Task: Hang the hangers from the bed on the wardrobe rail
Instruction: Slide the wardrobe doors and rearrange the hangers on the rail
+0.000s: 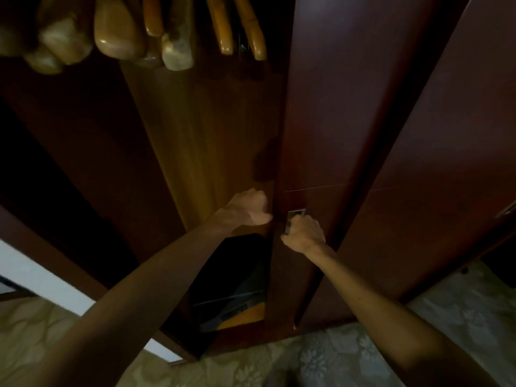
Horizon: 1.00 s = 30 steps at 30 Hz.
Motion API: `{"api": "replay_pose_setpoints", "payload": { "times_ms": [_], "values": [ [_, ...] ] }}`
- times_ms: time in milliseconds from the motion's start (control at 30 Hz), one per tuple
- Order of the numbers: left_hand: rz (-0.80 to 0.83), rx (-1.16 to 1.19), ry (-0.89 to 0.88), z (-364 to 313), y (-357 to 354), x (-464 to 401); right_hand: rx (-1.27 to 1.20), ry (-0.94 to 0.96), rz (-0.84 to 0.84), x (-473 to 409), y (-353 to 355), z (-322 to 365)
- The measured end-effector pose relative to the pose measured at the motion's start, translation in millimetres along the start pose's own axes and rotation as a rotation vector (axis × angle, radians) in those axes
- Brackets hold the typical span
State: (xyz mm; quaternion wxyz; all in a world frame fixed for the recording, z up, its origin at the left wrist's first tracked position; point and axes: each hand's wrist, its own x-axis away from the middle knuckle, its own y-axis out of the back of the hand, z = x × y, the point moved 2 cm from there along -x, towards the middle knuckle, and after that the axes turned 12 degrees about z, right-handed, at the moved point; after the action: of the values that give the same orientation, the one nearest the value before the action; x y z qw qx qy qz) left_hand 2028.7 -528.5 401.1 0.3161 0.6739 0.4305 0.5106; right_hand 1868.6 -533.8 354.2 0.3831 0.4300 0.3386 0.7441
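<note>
Several wooden hangers (173, 32) hang at the top of the open wardrobe, their ends pointing down toward me; the rail itself is out of view. My right hand (304, 233) grips the metal handle (294, 219) of a dark brown wardrobe door (321, 121). My left hand (248, 208) is at the inner edge of that same door, its fingers curled round the edge and mostly hidden behind it.
A second brown door (446, 163) stands to the right with its own handle (506, 210). Dark bags or cases (237, 289) lie on the wardrobe floor. Patterned floor (349, 358) runs along the bottom, and a white wall strip (47, 280) shows at left.
</note>
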Motion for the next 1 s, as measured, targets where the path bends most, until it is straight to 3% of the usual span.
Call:
{"api": "replay_pose_setpoints", "payload": {
  "times_ms": [367,1000],
  "values": [
    [-0.091,-0.005,0.101,53,-4,65,0.118,0.118,0.034,17,-37,75],
    [-0.076,0.369,0.337,168,-21,140,0.140,0.243,0.138,33,-94,195]
  ]
}}
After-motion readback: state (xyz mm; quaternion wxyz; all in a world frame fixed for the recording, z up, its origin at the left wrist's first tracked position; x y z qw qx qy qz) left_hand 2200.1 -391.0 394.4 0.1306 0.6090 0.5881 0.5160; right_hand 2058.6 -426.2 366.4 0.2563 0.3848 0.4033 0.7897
